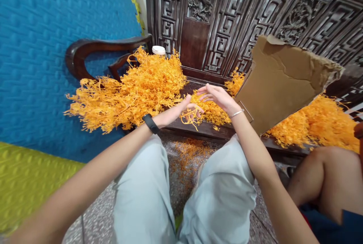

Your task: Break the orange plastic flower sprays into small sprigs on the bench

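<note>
My left hand [185, 108], with a black band on its wrist, is cupped with its thumb raised. Thin orange strands [190, 117], looking like plastic sprigs, lie in its fingers and dangle below them. Facing it, my right hand [217, 95] has its fingers stretched out and apart, with nothing visible in them; a silver bangle circles that wrist. Under and behind both hands, a small orange heap [214, 112] lies on the dark wooden bench [176, 125]. To the left rises a large pile of similar orange sprigs [147, 85].
A torn cardboard sheet [286, 81] stands tilted on the bench, with another orange pile [320, 123] beyond it. A white lid [159, 50] shows behind the left pile. Orange bits [188, 157] litter the floor. Another person's bent leg [326, 176] is at right.
</note>
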`<state>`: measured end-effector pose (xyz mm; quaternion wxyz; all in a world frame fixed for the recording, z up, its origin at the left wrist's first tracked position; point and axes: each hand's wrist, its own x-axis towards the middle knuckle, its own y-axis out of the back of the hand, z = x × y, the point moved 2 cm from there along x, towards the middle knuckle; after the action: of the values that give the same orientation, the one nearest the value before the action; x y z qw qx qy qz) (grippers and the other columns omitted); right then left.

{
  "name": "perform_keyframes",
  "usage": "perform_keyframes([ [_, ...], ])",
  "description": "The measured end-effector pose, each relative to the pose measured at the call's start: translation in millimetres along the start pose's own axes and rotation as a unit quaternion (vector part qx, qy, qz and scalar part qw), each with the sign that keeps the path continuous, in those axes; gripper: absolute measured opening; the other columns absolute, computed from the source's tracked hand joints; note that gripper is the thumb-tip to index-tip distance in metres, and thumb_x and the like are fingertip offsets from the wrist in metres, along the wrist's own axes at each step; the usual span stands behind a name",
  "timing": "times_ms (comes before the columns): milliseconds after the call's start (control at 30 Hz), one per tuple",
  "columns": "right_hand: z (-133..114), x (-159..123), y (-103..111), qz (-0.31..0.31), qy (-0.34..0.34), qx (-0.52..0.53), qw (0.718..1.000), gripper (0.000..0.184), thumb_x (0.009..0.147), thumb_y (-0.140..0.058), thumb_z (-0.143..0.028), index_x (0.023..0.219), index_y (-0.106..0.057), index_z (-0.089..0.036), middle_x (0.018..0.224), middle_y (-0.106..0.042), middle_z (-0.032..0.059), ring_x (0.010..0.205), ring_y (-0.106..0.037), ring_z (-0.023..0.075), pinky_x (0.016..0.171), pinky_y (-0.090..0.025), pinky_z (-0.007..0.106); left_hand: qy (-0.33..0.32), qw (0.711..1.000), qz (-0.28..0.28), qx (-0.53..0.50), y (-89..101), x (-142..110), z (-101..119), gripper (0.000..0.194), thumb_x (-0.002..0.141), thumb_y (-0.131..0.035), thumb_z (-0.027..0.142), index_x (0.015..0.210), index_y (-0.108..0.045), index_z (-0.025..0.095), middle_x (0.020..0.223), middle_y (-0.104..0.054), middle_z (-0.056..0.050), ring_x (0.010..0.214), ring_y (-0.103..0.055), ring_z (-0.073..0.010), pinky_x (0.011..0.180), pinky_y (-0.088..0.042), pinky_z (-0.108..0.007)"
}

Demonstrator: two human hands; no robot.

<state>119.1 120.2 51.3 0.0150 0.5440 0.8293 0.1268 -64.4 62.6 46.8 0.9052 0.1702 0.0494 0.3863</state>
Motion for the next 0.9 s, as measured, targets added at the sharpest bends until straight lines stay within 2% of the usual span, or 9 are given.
perform_keyframes([
  [67,-19,-9,-22,-0.109,0.022,-0.029,0.993,0.04,0.078,-0.057,-0.051,0.099,-0.063,-0.017,0.093,-0.065,0.0052,0.08,-0.061,0.0127,0.073,-0.05,0.026,0.014,0.999,-0.017,-0.046,-0.1,-1,0,0.081,0.086,0.001,0.061,0.108,-0.063,0.016,0.099,-0.069,-0.011,0.076,-0.061,-0.0183,0.08,-0.046,-0.036],
  [133,-27,-14,-31,-0.153,0.027,-0.052,0.987,0.037,0.075,-0.065,-0.04,0.103,-0.061,-0.017,0.084,-0.064,0.0016,0.075,-0.059,0.0114,0.072,-0.049,0.025,0.02,0.995,-0.036,-0.091,1.1,-2,0,0.084,0.085,0.002,0.061,0.107,-0.064,0.014,0.098,-0.069,-0.012,0.072,-0.061,-0.0178,0.077,-0.046,-0.035],
  [233,-23,-12,-25,-0.121,0.028,-0.044,0.991,0.026,0.073,-0.067,-0.031,0.093,-0.062,-0.015,0.075,-0.061,-0.0007,0.068,-0.057,0.0096,0.068,-0.048,0.024,0.016,0.99,-0.031,-0.136,6.9,-6,-2,0.082,0.085,-0.002,0.062,0.106,-0.065,0.015,0.101,-0.068,-0.012,0.067,-0.061,-0.0162,0.074,-0.047,-0.034],
  [333,-14,-8,-19,-0.089,0.039,-0.017,0.995,0.018,0.072,-0.067,-0.028,0.083,-0.061,-0.014,0.079,-0.061,0.0007,0.069,-0.057,0.0094,0.069,-0.049,0.024,0.008,0.99,0.019,-0.142,14.9,-9,-4,0.077,0.085,-0.007,0.062,0.107,-0.064,0.014,0.1,-0.068,-0.013,0.067,-0.061,-0.0164,0.07,-0.048,-0.034],
  [500,-13,-9,-36,-0.104,0.067,0.021,0.992,0.049,0.076,-0.063,-0.027,0.122,-0.048,-0.024,0.118,-0.054,0.0046,0.082,-0.058,0.0105,0.076,-0.05,0.027,0.035,0.992,0.043,-0.116,18.0,-12,-9,0.08,0.083,-0.006,0.066,0.096,-0.064,0.013,0.088,-0.069,-0.013,0.065,-0.063,-0.0178,0.062,-0.05,-0.032],
  [633,-19,-11,-54,-0.158,0.076,-0.027,0.984,0.041,0.077,-0.062,-0.032,0.115,-0.054,-0.021,0.106,-0.06,0.0035,0.077,-0.058,0.0106,0.071,-0.049,0.026,0.05,0.994,0.012,-0.096,14.9,-13,-11,0.08,0.081,-0.005,0.068,0.083,-0.063,0.013,0.081,-0.069,-0.013,0.057,-0.06,-0.0161,0.062,-0.051,-0.033],
  [700,-21,-10,-53,-0.135,0.086,-0.064,0.985,0.029,0.074,-0.065,-0.034,0.097,-0.06,-0.016,0.084,-0.061,0.0015,0.067,-0.055,0.0094,0.062,-0.047,0.023,0.049,0.994,0.01,-0.097,15.9,-15,-10,0.084,0.08,-0.001,0.069,0.083,-0.063,0.012,0.081,-0.069,-0.015,0.058,-0.061,-0.0178,0.059,-0.051,-0.034],
  [767,-22,-9,-45,-0.074,0.095,-0.083,0.989,0.025,0.073,-0.067,-0.037,0.08,-0.059,-0.015,0.069,-0.056,-0.0008,0.057,-0.05,0.0074,0.054,-0.042,0.021,0.033,0.993,0.033,-0.112,19.4,-17,-9,0.086,0.08,0.0,0.068,0.092,-0.064,0.011,0.087,-0.069,-0.017,0.065,-0.064,-0.0205,0.057,-0.051,-0.033],
  [900,-20,-5,-17,0.062,0.106,-0.067,0.99,0.028,0.077,-0.061,-0.045,0.073,-0.053,-0.018,0.066,-0.05,-0.0019,0.049,-0.04,0.0048,0.048,-0.037,0.021,-0.016,0.989,0.098,-0.106,27.9,-21,-6,0.075,0.085,-0.006,0.061,0.123,-0.051,0.014,0.113,-0.063,-0.016,0.087,-0.065,-0.0225,0.062,-0.053,-0.032],
])
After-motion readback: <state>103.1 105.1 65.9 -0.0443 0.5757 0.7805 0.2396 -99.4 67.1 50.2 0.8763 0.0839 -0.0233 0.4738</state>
